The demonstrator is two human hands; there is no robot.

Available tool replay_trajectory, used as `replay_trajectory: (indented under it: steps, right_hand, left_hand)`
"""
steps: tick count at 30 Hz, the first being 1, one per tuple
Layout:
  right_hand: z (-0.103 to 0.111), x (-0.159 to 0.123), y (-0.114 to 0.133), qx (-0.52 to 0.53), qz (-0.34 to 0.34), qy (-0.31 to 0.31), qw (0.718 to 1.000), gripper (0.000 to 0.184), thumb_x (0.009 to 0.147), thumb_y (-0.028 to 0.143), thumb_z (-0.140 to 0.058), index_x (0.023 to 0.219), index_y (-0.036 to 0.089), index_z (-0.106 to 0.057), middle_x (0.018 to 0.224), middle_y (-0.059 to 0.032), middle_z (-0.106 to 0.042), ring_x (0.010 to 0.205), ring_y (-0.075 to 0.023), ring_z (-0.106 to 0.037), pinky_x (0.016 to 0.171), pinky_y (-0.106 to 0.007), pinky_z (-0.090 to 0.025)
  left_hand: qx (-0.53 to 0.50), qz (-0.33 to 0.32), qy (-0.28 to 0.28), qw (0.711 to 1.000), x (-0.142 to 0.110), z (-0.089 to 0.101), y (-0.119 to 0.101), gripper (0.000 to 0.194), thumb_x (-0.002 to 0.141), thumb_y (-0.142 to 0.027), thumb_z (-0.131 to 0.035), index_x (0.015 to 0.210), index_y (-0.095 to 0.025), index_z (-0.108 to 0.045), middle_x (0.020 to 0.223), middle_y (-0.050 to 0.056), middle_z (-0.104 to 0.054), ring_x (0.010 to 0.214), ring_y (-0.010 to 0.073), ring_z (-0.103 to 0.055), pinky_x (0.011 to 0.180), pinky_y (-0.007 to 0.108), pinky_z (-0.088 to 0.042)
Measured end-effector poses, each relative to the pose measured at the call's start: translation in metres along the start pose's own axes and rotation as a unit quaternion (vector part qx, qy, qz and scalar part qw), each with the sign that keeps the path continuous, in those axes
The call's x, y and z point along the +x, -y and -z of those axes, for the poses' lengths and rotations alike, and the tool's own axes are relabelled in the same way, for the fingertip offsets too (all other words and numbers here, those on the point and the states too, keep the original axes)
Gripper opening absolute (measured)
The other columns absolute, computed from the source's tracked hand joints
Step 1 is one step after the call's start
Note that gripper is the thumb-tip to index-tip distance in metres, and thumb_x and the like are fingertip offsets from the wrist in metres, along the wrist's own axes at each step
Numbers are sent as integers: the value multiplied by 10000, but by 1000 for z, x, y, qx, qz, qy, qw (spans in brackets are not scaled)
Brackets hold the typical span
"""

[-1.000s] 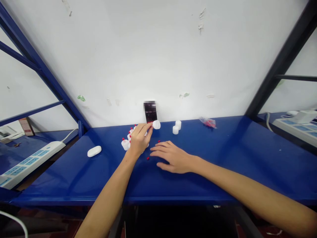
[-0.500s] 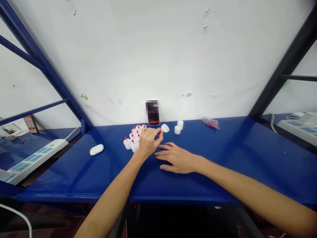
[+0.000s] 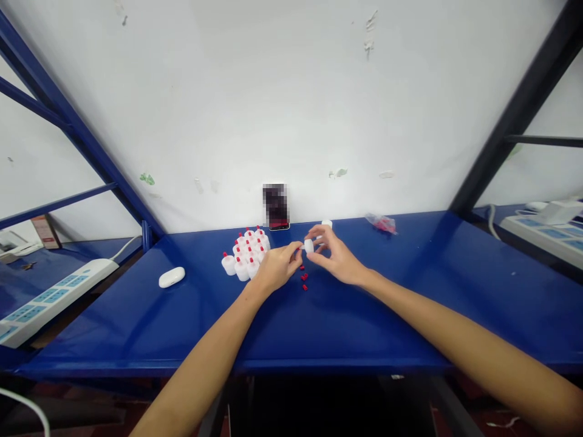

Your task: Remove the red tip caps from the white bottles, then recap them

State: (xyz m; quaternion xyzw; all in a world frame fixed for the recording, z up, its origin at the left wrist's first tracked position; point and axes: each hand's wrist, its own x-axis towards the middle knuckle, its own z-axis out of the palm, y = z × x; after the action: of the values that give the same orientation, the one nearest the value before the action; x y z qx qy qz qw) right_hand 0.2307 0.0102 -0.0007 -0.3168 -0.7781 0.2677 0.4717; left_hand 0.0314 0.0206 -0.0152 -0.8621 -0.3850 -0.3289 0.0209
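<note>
While loose red caps lie nearest, left hand pinches the nozzle end of a white bottle; right hand curls half-open around its body, grip unclear. Capping, seemingly: wants straight alignment. Capped bottles stand just beyond left hand.

The place looked like a plain workroom, judging by the long blue bench set against a scuffed white wall, the blue metal frame at its left end, and the multi-socket power strip beyond.
</note>
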Motion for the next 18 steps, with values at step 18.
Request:
replay_trajectory:
  steps: [18]
  right_hand:
    - [-8, -3, 15, 12, 2, 98, 995, 228, 810, 306, -670, 863, 209, -471, 723, 49, -518, 604, -107, -434, 570, -226, -365]
  left_hand:
    - [104, 22, 177, 978, 2, -2, -16, 248, 925, -315, -374, 1080, -155, -484, 812, 73, -688, 726, 268, -664, 607, 324, -442]
